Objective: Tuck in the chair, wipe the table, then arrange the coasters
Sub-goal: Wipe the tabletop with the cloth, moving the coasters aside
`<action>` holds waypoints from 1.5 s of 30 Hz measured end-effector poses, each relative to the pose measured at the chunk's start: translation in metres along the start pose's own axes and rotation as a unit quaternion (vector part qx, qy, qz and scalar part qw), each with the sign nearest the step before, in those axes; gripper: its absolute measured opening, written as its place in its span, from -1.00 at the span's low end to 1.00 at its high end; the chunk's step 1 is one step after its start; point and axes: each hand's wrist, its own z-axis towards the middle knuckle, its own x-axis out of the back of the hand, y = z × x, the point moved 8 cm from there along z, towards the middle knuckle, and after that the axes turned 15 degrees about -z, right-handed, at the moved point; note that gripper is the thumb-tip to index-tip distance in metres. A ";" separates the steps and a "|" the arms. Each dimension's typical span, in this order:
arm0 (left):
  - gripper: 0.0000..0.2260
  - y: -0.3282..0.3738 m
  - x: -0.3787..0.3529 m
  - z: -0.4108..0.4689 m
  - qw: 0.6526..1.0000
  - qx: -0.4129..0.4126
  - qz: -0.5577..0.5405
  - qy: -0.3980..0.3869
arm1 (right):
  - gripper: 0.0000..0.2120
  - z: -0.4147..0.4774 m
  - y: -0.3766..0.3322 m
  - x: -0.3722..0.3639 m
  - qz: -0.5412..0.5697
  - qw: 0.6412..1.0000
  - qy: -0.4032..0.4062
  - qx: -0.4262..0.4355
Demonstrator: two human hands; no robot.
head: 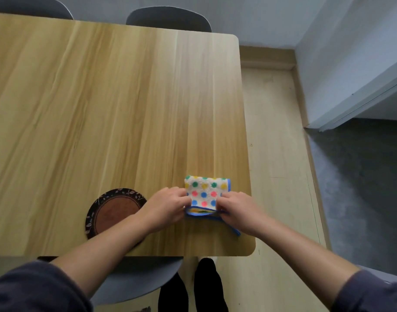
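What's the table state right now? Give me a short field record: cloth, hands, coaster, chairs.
cloth: dotted cloth with blue edging, folded, lying near the table's near right corner
left hand: pinching the cloth's left edge
right hand: pinching the cloth's right near edge
coaster: round dark coaster left of the cloth, partly under the left forearm
near chair: grey seat partly under the near edge
far chairs: two grey backs at the far edge

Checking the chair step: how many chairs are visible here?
3. One chair sits at the near edge, under the person's arms; two chair backs show at the far edge, one at top left, one at top centre. Others may lie outside the frame.
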 end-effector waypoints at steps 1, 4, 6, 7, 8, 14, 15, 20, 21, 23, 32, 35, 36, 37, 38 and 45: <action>-0.90 -0.002 0.007 0.000 0.999 0.018 -0.040 0.027 | -0.94 0.000 0.004 0.005 0.028 0.999 0.017 -0.015; -0.93 -0.010 0.044 0.006 0.956 0.101 -0.243 0.133 | -0.91 0.000 0.034 0.033 0.227 0.965 0.079 -0.107; -0.93 -0.006 0.072 0.017 0.910 0.122 -0.348 0.187 | -0.92 0.002 0.049 0.064 0.378 0.905 0.140 -0.134; -0.95 -0.002 0.086 0.024 0.890 0.121 -0.387 0.209 | -0.92 0.004 0.055 0.082 0.432 0.874 0.174 -0.137; -0.96 0.003 0.102 0.030 0.870 0.113 -0.422 0.230 | -0.92 0.006 0.059 0.099 0.468 0.849 0.202 -0.139; -0.93 0.043 0.174 0.043 0.830 0.050 -0.477 0.284 | -0.88 0.001 0.061 0.185 0.468 0.830 0.291 -0.084; -0.95 0.048 0.183 0.042 0.832 0.044 -0.471 0.291 | -0.86 -0.002 0.061 0.195 0.449 0.836 0.305 -0.079; -0.98 0.073 0.216 0.038 0.849 0.007 -0.427 0.310 | -0.76 -0.012 0.055 0.223 0.331 0.866 0.368 -0.079; -0.98 0.077 0.221 0.037 0.857 0.001 -0.408 0.313 | -0.79 -0.011 0.054 0.225 0.315 0.869 0.372 -0.079; -0.97 0.082 0.232 0.035 0.877 -0.013 -0.356 0.322 | -0.83 -0.008 0.053 0.228 0.300 0.874 0.373 -0.086; -0.96 0.097 0.250 0.021 0.932 -0.067 -0.168 0.315 | -0.82 0.004 0.049 0.226 0.352 0.864 0.330 -0.141; -0.93 0.105 0.250 0.017 0.941 -0.083 -0.132 0.299 | -0.80 0.002 0.041 0.224 0.369 0.871 0.287 -0.148; -0.92 0.107 0.250 0.017 0.944 -0.086 -0.120 0.294 | -0.80 0.003 0.039 0.223 0.381 0.871 0.273 -0.150; -0.91 0.109 0.251 0.015 0.946 -0.090 -0.110 0.290 | -0.81 0.002 0.037 0.221 0.393 0.870 0.257 -0.152; -0.91 0.112 0.251 0.013 0.948 -0.096 -0.103 0.287 | -0.83 0.001 0.035 0.218 0.405 0.869 0.239 -0.155; -0.92 0.125 0.251 -0.005 0.954 -0.130 -0.068 0.262 | -0.81 -0.016 0.013 0.213 0.418 0.880 0.185 -0.131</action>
